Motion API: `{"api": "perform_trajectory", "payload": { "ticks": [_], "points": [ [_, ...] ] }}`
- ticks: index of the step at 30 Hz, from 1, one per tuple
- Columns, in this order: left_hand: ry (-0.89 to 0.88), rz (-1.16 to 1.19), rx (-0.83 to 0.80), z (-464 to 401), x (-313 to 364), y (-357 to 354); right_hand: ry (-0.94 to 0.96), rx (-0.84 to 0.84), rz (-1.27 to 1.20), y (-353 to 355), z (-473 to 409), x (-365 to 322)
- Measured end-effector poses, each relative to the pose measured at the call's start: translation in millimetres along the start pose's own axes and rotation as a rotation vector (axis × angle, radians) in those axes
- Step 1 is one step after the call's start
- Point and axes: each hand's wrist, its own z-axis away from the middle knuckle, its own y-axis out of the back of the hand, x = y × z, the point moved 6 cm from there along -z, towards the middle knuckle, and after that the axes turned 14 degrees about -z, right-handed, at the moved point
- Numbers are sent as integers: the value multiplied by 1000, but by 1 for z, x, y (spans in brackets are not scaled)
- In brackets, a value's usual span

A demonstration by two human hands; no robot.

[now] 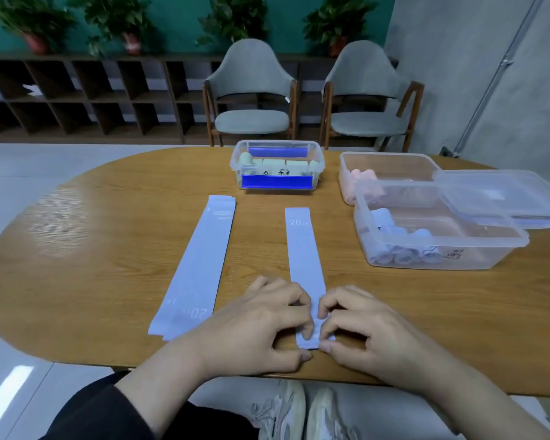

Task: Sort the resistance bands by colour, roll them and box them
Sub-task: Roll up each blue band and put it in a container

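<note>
A pale blue resistance band (304, 249) marked "20" lies flat and lengthwise on the wooden table (108, 249). My left hand (264, 325) and my right hand (359, 325) both pinch its near end, fingertips curled on the band's edge. A small stack of wider pale blue bands (197, 268) lies flat to the left, untouched. At right a clear box (438, 236) holds several rolled blue bands. Behind it another clear box (391, 169) holds rolled pink bands. A box with blue clips (277, 169) at the back centre holds pale green rolls.
A loose clear lid (502, 195) rests across the two right-hand boxes. Two grey chairs (251, 96) stand beyond the table's far edge, with a low shelf unit and potted plants behind. My knees and shoes show under the near edge.
</note>
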Motion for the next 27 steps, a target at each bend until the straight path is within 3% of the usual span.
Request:
{"api": "perform_trajectory", "payload": {
  "ticks": [19,27],
  "points": [
    [57,20,69,-2,-4,0,125,62,140,-1,-4,-2],
    [128,48,96,-3,-11,2,34,99,80,-1,-9,8]
  ]
}}
